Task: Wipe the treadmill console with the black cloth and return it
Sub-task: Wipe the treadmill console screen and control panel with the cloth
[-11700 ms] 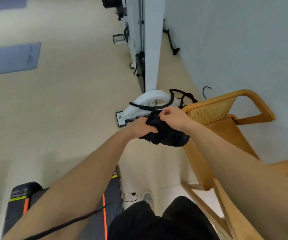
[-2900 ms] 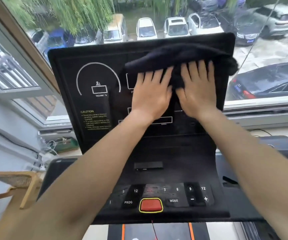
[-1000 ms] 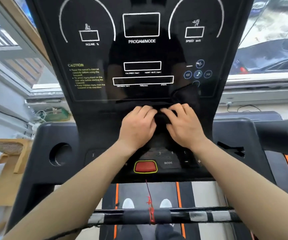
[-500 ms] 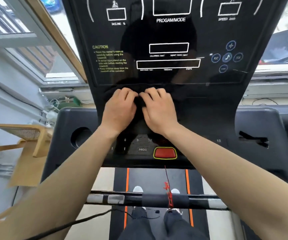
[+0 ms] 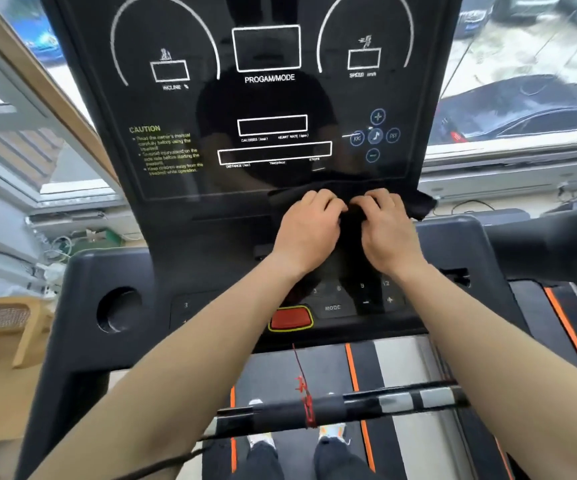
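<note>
The black treadmill console (image 5: 190,109) rises in front of me, with white gauge outlines and yellow caution text. The black cloth (image 5: 418,204) lies bunched along the bottom edge of the display panel, on its right half; one corner sticks out past the console's right edge. My left hand (image 5: 309,233) and my right hand (image 5: 389,233) sit side by side on the cloth, fingers curled into it, pressing it against the console. Most of the cloth is hidden beneath the hands.
Below the hands are the keypad with a MODE key (image 5: 332,307) and a red stop button (image 5: 290,318). A cup holder (image 5: 117,310) sits at the left, a handlebar (image 5: 349,407) crosses low, a wooden chair (image 5: 10,327) stands far left. Windows flank the console.
Both hands have slid the cloth to the right along the bottom of the display, from the left-centre to the right side. The camera has tilted up a little.
</note>
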The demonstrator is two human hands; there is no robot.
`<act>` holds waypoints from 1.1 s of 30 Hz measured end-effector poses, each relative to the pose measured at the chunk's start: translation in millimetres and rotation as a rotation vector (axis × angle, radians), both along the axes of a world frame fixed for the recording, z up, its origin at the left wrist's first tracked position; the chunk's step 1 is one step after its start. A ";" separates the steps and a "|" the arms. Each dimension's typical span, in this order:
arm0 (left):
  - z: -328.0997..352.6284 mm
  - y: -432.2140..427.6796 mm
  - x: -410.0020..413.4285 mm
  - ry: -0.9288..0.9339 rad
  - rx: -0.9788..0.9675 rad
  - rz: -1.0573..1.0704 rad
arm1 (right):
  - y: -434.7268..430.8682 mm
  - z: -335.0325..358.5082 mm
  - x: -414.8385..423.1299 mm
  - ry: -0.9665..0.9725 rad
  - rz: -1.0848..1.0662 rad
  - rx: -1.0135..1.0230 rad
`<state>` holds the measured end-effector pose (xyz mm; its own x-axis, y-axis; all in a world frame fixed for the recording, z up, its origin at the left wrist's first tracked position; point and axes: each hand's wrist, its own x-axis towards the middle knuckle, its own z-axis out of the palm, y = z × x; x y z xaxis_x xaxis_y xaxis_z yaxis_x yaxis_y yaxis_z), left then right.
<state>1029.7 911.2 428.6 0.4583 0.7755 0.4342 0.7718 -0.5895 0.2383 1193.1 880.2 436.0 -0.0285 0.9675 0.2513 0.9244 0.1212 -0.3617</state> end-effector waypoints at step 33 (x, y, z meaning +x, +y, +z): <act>-62.7 -136.2 -247.8 0.478 -0.487 0.296 | -89.6 -73.9 -251.7 -0.238 0.355 -0.340</act>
